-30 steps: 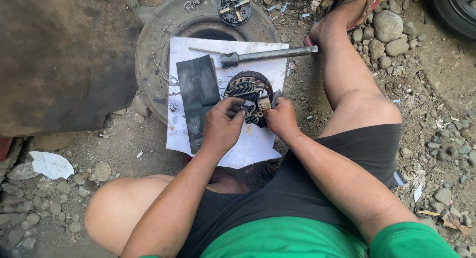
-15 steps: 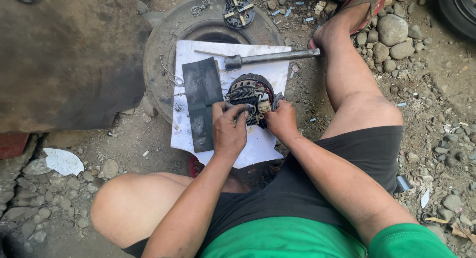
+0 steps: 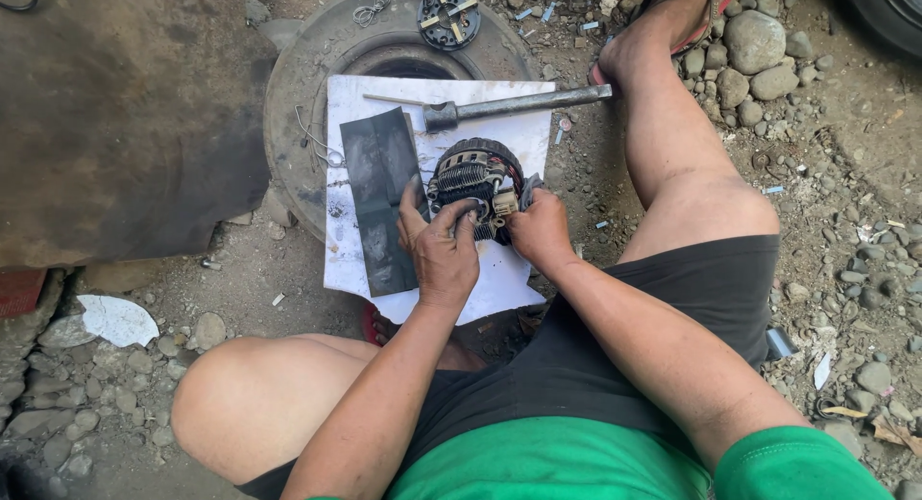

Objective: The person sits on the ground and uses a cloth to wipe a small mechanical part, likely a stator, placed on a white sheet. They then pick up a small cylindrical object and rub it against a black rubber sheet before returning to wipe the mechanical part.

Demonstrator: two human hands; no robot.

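Note:
A round dark alternator (image 3: 474, 176) with copper windings rests on a white board (image 3: 499, 269) laid over an old tyre (image 3: 317, 68). My left hand (image 3: 440, 245) grips its near-left side, fingers curled over the casing. My right hand (image 3: 538, 229) holds its right edge, fingertips pressed on a small part there. I sit on the ground with my knees spread on either side of the board.
A long metal hammer (image 3: 509, 106) lies across the board's far edge. A dark flat sheet (image 3: 379, 197) covers the board's left part. A round metal part (image 3: 448, 12) sits beyond the tyre. A large rusty panel (image 3: 115, 116) stands left; stones and gravel lie all round.
My left hand has shifted slightly up over the alternator's casing. The right hand stays on the right edge. The view has drifted a little.

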